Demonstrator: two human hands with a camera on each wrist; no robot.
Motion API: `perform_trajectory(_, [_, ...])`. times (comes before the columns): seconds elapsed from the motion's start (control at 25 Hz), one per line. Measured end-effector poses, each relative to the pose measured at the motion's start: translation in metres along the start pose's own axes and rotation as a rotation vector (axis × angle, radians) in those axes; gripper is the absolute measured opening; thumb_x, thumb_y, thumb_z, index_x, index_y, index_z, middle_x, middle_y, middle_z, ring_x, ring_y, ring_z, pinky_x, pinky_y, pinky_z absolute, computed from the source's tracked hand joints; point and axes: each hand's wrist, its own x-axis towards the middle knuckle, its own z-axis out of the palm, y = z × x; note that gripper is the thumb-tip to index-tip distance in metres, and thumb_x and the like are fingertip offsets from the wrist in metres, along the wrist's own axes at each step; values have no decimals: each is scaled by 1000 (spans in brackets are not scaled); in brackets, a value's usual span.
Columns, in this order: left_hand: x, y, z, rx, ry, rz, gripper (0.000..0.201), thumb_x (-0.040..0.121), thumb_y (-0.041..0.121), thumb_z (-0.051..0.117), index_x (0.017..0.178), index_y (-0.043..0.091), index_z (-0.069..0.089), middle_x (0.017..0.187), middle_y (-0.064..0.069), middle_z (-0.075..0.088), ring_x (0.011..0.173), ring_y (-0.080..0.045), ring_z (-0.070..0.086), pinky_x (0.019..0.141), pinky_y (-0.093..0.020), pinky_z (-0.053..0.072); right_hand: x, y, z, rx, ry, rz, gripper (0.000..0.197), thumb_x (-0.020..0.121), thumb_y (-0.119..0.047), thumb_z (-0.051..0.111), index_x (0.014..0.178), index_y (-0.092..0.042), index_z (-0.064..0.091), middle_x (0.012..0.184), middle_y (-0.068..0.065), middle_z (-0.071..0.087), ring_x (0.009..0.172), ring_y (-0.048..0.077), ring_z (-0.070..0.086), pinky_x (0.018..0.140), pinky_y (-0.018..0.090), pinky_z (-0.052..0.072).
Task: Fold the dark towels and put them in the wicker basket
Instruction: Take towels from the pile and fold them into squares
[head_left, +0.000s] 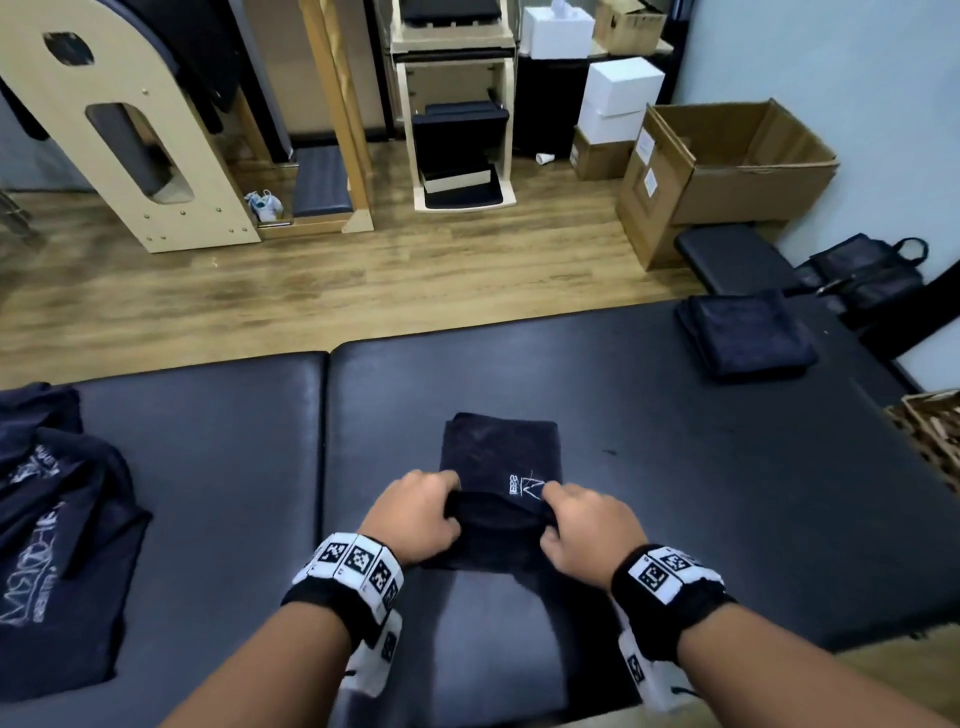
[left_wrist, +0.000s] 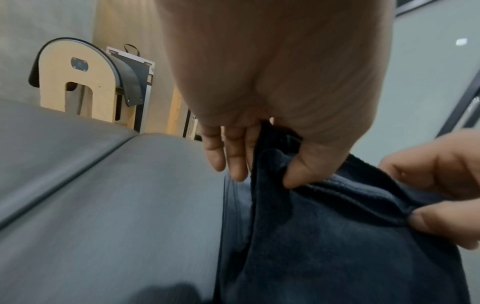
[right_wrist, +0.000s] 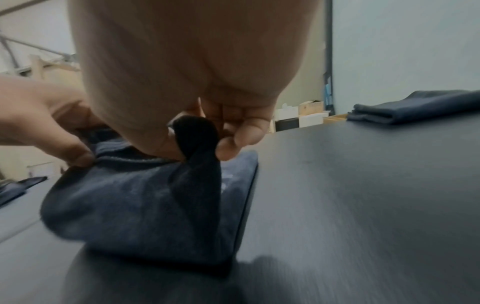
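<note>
Wrists: both w/ marker bands, closest to head cam, low centre of view.
L hand (head_left: 415, 512): pinches near-left corner of towel; thumb on top, fingers curled under the hem, clear in left wrist view.
R hand (head_left: 576, 527): pinches near-right corner same way; cloth bunched betw. thumb and fingers (right_wrist: 241, 133) in right wrist view.
Towel in work (head_left: 501, 467): dark, partly folded, flat on black padded table (head_left: 727, 493), centre, just ahead of both hands; near edge lifted off the pad, rest lying flat.
Long axis: runs away from the body, near-to-far; white logo stitched by R hand.
Key relation: held edge = near end; free far end lies straight ahead of both grips. Next fold prob. carries near edge fwd over far edge, halving along that axis. Hands level w/ each other, one per corner, neither clearly nearer the far edge.
Folded stack (head_left: 748, 335): dark towels, far-right corner of table, well apart from the towel in work.
Wicker basket (head_left: 930, 436): at right edge of view, only partly seen; R hand the nearer one for drop-off.
Unfolded pile (head_left: 57, 519): dark cloth w/ white print, left end of table, nearer L hand.
Risk: corners drifting out of line if one hand leads; judged, not seen.
Progress: mid-task; basket contents not visible.
</note>
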Motion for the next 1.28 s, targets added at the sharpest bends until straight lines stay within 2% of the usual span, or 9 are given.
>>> perform_trajectory(0.24, [77, -2, -42, -200, 42, -53, 29, 77, 25, 61, 106, 25, 60, 103, -4, 68, 102, -27, 62, 83, -35, 53, 77, 19, -34, 113, 77, 154, 28, 85, -32, 55, 110, -20, 52, 108, 8, 66, 99, 38, 64, 79, 41, 52])
perform_trajectory(0.44, [98, -18, -18, -56, 309, 48, 39, 79, 27, 69, 113, 13, 55, 112, -8, 51, 106, -31, 50, 85, -43, 51, 97, 23, -12, 147, 232, 125, 36, 91, -32, 57, 124, -17, 54, 119, 4, 53, 107, 30, 58, 84, 44, 54])
perform_trajectory(0.52, [96, -20, -4, 78, 205, 212, 39, 78, 34, 71, 109, 15, 58, 110, -4, 50, 103, -29, 51, 83, -42, 51, 95, 20, 5, 102, 147, 10, 36, 89, -32, 58, 123, -19, 57, 119, 1, 52, 109, 28, 56, 82, 44, 55])
perform_trajectory(0.6, [94, -20, 6, 199, 18, 228, 61, 77, 45, 70, 129, 21, 51, 123, 0, 45, 113, -26, 48, 88, -41, 48, 94, 18, 15, 86, -20, 41, 56, 85, -33, 59, 140, -25, 47, 135, -1, 42, 113, 29, 54, 84, 44, 55])
perform_trajectory(0.72, [98, -23, 8, 173, -28, -19, 106, 67, 63, 72, 151, 24, 21, 140, 0, 28, 126, -26, 36, 97, -43, 45, 100, 14, 15, 161, -146, 256, 89, 76, -34, 61, 154, -33, 18, 149, -4, 18, 107, 30, 58, 81, 42, 55])
perform_trajectory(0.84, [99, -29, 5, 70, -117, -164, 120, 64, 68, 72, 154, 26, 6, 143, -4, 21, 133, -28, 31, 103, -45, 44, 110, 10, 7, 266, -259, 378, 106, 68, -29, 64, 151, -44, 0, 150, -1, 4, 89, 31, 64, 78, 38, 56])
perform_trajectory(1.04, [96, -27, 7, -149, -53, -303, 59, 81, 55, 67, 117, 11, 51, 123, -13, 57, 115, -35, 57, 95, -42, 50, 115, 11, 6, 442, -161, 513, 96, 73, -38, 67, 148, -42, 8, 129, 5, 36, 98, 31, 63, 89, 40, 54])
perform_trajectory(1.16, [91, -19, 14, -223, -53, -394, 39, 87, 49, 65, 92, 12, 54, 111, -15, 65, 105, -37, 62, 87, -38, 52, 113, 13, 16, 438, -80, 625, 57, 81, -42, 70, 124, -15, 43, 117, 9, 61, 106, 31, 62, 86, 35, 51])
perform_trajectory(1.28, [89, -12, 23, -333, -19, -461, 38, 83, 47, 71, 85, 14, 53, 105, -11, 67, 101, -34, 63, 82, -35, 52, 106, 18, 20, 518, -99, 677, 36, 82, -41, 69, 101, -13, 58, 102, 4, 67, 96, 27, 64, 79, 33, 52])
